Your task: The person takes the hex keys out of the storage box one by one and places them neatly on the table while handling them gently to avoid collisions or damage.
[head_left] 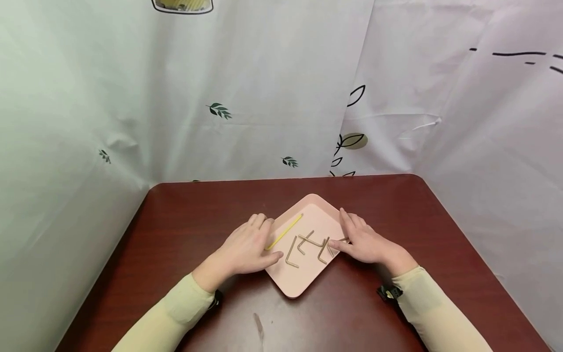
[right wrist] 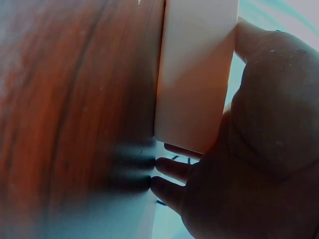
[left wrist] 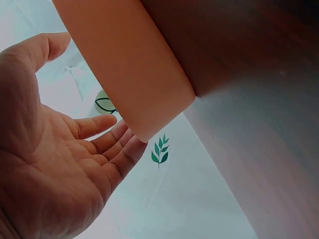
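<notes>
A pale pink rectangular tray (head_left: 293,288) lies on the table, turned with one corner toward me. My left hand (head_left: 248,247) holds its left corner, thumb over the rim and fingers along the outer wall. At the right corner my right hand (head_left: 365,242) holds it in the same manner. Inside the tray are several bronze-coloured L-shaped hex keys (head_left: 288,254) and a thin yellow stick (head_left: 285,231) like a pencil. In the left wrist view the fingertips meet the tray corner (left wrist: 144,89). The tray's side wall (right wrist: 194,74) stands beside the right palm in the right wrist view.
The dark red-brown table (head_left: 198,210) has rounded far corners. White sheeting (head_left: 264,88) with leaf prints hangs behind it and on both sides. A dark mark (head_left: 258,325) shows on the table in front of the tray. Each wrist wears a dark strapped device (head_left: 389,293).
</notes>
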`<state>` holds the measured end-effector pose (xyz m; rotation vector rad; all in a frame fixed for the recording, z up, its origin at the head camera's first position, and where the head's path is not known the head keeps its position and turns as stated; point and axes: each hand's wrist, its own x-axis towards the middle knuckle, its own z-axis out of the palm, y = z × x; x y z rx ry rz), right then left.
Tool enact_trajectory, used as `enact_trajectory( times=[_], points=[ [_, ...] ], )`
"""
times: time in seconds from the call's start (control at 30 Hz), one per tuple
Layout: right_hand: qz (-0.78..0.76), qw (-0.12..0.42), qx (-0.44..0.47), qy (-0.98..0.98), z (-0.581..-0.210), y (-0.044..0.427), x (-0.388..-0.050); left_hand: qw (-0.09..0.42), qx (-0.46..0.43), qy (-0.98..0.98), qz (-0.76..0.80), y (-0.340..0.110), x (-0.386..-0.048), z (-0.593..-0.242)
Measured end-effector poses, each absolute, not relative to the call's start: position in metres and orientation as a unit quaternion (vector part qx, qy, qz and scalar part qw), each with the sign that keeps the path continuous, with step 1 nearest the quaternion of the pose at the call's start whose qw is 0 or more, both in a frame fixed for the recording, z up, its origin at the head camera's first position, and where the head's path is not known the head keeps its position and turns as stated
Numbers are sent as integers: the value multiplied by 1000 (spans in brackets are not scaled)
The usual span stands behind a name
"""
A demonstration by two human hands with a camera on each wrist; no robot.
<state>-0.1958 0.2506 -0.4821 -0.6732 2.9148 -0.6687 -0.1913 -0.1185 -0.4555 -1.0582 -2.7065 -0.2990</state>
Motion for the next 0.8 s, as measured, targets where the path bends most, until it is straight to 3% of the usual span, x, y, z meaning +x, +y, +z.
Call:
enact_trajectory(
  times=[0.8],
  points=[
    [-194,35,-234,952,-480,253,-196,103,-373,-917,-99,-109,-193,-454]
  ],
)
